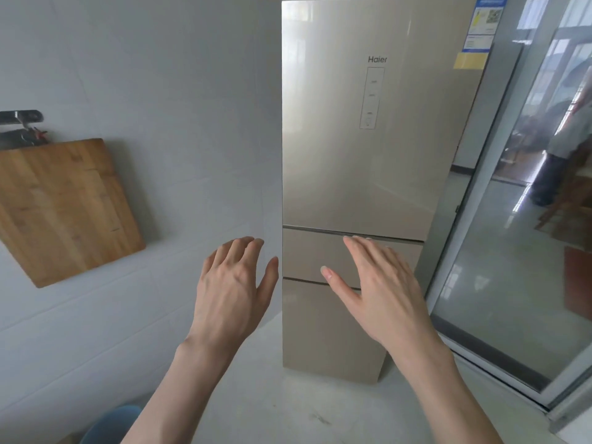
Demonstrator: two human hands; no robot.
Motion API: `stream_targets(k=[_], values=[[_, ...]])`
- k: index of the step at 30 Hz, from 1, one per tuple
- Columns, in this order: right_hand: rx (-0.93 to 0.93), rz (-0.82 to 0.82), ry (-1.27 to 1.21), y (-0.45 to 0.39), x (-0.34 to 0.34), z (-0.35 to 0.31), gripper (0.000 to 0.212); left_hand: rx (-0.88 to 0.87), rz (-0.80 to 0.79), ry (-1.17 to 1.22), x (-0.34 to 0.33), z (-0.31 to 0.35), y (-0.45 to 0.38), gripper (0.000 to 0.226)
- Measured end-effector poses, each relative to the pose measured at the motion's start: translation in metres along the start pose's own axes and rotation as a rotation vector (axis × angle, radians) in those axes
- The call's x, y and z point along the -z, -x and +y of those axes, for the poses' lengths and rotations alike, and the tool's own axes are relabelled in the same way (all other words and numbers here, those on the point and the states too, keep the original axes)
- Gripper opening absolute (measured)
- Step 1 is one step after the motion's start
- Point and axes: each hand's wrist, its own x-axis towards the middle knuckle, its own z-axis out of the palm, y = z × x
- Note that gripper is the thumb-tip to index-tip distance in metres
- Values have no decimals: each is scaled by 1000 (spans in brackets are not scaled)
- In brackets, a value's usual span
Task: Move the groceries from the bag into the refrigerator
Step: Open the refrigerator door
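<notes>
A tall champagne-coloured refrigerator (352,139) stands straight ahead with its upper door and two lower drawers all closed. My left hand (232,290) is raised in front of the wall just left of the refrigerator, fingers apart and holding nothing. My right hand (378,283) is stretched out in front of the middle drawer, fingers spread and empty. Whether it touches the drawer cannot be told. No bag and no groceries are in view.
A wooden cutting board (64,206) leans against the tiled wall at the left, below a dark metal rack (20,123). A glass sliding door (519,219) stands right of the refrigerator. A blue round object (112,424) sits at the bottom left on the pale floor.
</notes>
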Motion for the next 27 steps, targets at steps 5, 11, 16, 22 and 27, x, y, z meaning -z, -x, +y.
stream_targets(k=[5, 11, 16, 22, 27], values=[[-24, 12, 0, -60, -46, -7, 71, -39, 2, 10, -43, -34, -61, 44], [-56, 20, 16, -120, -88, -1, 71, -87, -4, 27, -95, -61, -120, 42], [-75, 25, 31, -158, -113, 11, 70, -78, 15, 62, -132, -72, -158, 40], [-92, 66, 26, -205, -149, 40, 70, -83, 27, 101, -185, -72, -204, 41], [-96, 85, -10, -250, -185, 67, 71, -77, 39, 79, -228, -72, -245, 44]])
